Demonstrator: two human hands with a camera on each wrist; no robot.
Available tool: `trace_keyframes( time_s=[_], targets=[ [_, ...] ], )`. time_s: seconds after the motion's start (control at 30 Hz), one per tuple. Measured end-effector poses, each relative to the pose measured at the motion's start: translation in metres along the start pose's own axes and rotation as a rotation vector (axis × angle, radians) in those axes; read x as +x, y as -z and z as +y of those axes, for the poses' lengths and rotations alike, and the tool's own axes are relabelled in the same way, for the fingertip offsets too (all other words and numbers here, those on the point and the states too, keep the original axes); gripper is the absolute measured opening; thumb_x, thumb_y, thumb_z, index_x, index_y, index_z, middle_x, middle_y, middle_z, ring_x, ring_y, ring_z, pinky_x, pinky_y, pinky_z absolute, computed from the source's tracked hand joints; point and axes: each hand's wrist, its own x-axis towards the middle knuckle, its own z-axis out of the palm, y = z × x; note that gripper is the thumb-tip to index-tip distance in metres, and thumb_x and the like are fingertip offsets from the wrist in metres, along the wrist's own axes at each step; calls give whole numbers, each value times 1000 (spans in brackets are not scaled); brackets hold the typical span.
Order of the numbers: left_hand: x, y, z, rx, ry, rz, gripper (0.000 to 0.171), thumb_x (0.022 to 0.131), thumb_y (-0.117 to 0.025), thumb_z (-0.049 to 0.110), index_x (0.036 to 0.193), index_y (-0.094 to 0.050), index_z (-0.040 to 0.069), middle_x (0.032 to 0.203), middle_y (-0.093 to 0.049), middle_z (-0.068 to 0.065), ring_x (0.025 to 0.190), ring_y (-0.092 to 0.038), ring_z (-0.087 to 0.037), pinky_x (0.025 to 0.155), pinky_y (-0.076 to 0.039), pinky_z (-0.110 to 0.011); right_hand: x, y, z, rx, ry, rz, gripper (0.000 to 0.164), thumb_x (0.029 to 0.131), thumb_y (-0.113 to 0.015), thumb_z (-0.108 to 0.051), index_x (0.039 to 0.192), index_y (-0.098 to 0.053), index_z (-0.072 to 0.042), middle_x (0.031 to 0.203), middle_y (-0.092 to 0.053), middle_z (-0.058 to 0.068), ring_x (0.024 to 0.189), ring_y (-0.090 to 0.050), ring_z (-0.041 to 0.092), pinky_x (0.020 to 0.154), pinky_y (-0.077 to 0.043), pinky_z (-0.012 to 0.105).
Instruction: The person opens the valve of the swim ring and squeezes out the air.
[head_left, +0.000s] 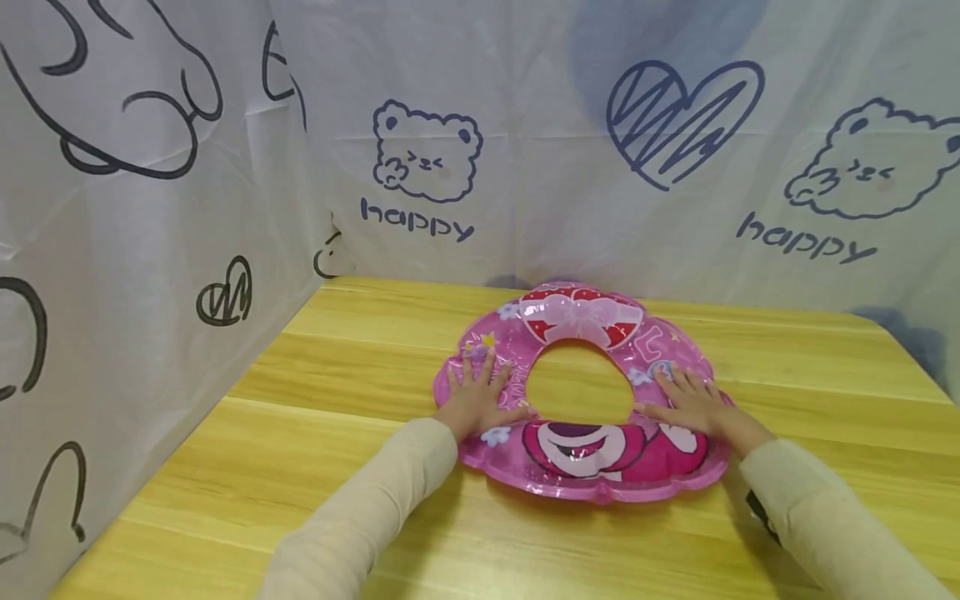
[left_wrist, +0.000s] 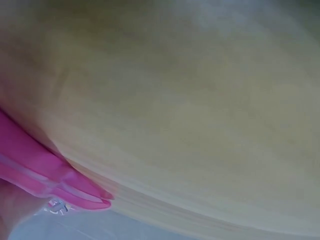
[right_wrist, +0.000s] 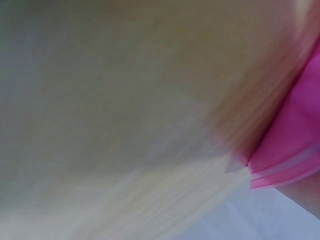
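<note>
A pink inflatable swim ring (head_left: 577, 492) lies on the wooden table in the head view, puffed up and printed with a bear face, a red-and-pink bow and small flowers. My left hand (head_left: 480, 400) rests on its left side with fingers spread, thumb pointing to the central hole. On the opposite side my right hand (head_left: 690, 406) lies flat with its fingers spread too. In the left wrist view the ring's pink edge (left_wrist: 45, 170) shows at lower left. The right wrist view has the ring's seam edge (right_wrist: 295, 135) at its right side.
The yellow wood-grain table (head_left: 300, 400) spreads around the ring. White cloth (head_left: 540, 208) with drawn bears, hearts and "happy" hangs behind it, and another cloth wall (head_left: 150, 333) stands along the left. A small black object (head_left: 761, 510) shows beside the right sleeve.
</note>
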Motion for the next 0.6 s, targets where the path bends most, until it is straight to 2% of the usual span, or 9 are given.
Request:
trace_keyframes(
  time_s=[0.27, 0.47, 0.6],
  targets=[
    [-1, 6, -1, 21, 3, -3, 88, 82, -39, 73, 149, -18, 22, 157, -5, -12, 141, 5, -44, 110, -6, -65, 0, 8, -4, 12, -3, -40, 99, 86, -44, -63, 145, -10, 8, 147, 0, 39, 132, 3, 58, 104, 6, 71],
    [-5, 4, 1, 50, -6, 22, 88, 82, -38, 74, 149, -18, 21, 157, -8, -12, 141, 0, -46, 109, -9, -66, -6, 6, -3, 1, 33, 64, 95, 86, -48, -59, 145, -15, 7, 146, -9, 39, 132, -6, 58, 102, -7, 74],
    [-7, 3, 2, 52, -8, 38, 88, 82, -38, 73, 150, -17, 21, 157, -6, -13, 141, 0, -47, 109, -8, -66, -12, 6, -2, 18, 84, 166, 88, 88, -51, -51, 144, -18, 9, 146, -12, 38, 133, -7, 57, 102, -9, 73]
  ],
)
